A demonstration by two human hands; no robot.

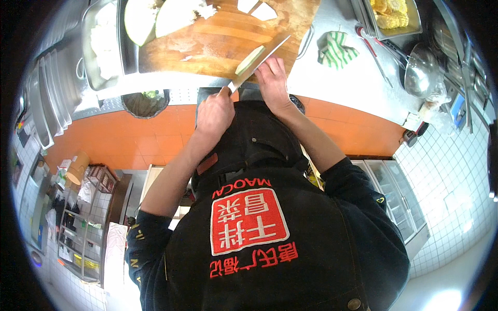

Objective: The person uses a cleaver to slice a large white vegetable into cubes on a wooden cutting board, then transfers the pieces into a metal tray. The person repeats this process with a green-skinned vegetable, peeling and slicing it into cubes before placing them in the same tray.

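Note:
My left hand (pixel 216 110) is closed around the handle of a kitchen knife (pixel 258 59), whose blade slants up to the right over the wooden cutting board (pixel 218 23). Along the blade's left side lies a green-edged slice of pale melon or gourd (pixel 250 60). My right hand (pixel 273 79) is on the blade's other side, fingers bent near the board's front edge; whether they hold a piece is hidden. Two large pale-fleshed gourd pieces (pixel 175 17) with seedy pulp lie at the board's back left, and white cut pieces (pixel 264 11) at its back.
A metal tray of white pieces (pixel 120 42) stands left of the board. A lined bin (pixel 145 104) is below the counter edge. A green-striped cloth (pixel 337 50), red-handled tool (pixel 375 56), metal ladle (pixel 422 72) and tray of corn pieces (pixel 416 31) are at the right.

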